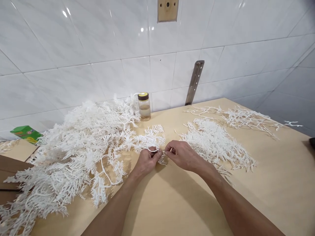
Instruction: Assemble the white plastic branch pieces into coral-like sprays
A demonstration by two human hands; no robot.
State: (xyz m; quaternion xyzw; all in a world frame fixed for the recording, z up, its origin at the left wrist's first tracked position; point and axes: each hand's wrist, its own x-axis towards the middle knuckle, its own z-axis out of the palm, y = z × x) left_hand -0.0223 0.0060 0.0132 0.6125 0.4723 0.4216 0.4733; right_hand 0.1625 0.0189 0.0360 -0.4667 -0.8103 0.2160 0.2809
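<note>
Both of my hands meet above the middle of the table. My left hand (147,160) is closed on a white plastic plant branch (150,139), whose feathery leaves spread out just beyond the fingers. Close beside it, my right hand (182,154) pinches at the same branch with thumb and forefinger; the exact bit between those fingertips is too small to make out. A big heap of white branches (83,141) lies to the left. Right of my hands is a flat pile of loose white leaf sprigs (216,139).
Bare white stems (246,118) lie at the table's (278,183) back right. A jar with a dark lid and amber liquid (144,108) stands near the tiled wall. A metal bracket (195,82) leans there. At the left are a green carton (26,133) and a brown box (12,172).
</note>
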